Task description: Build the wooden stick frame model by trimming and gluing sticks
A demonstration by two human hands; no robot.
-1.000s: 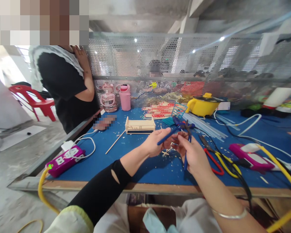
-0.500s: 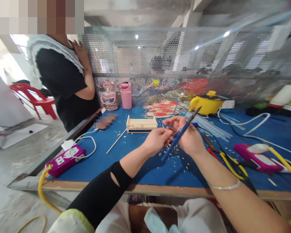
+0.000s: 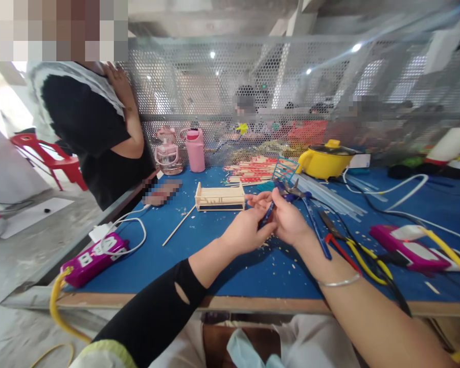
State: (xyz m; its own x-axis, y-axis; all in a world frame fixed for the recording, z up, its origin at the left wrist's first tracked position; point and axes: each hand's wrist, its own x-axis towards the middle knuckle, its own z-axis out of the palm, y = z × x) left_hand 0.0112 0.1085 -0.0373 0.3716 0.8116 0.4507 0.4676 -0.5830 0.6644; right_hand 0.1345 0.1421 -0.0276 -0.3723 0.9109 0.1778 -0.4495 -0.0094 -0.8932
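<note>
Blue-handled pliers (image 3: 317,232) are between my hands, jaws toward the back right and handles spread. My right hand (image 3: 291,222) closes on them, its thumb over one handle, while the other handle sticks out past my wrist. My left hand (image 3: 245,230) curls around the lower end of the near handle, fingertips close to my right hand; any smaller item there is hidden. Just beyond my left hand stands a small pale wooden stick frame (image 3: 220,198) on the blue tabletop (image 3: 214,271). A thin stick (image 3: 179,225) leans out from its left side.
Red-and-white sticks (image 3: 249,169), a yellow pot (image 3: 325,161) and clear strips (image 3: 329,197) lie behind. Yellow-and-red-handled pliers (image 3: 362,255) and a purple power strip (image 3: 410,248) are right; another strip (image 3: 95,258), pink bottles (image 3: 195,150) and a person (image 3: 88,117) are left.
The blue pliers have turned from a closed, slanting position to spread handles, with the jaws now farther back. My left hand has moved from a pinch to the near handle.
</note>
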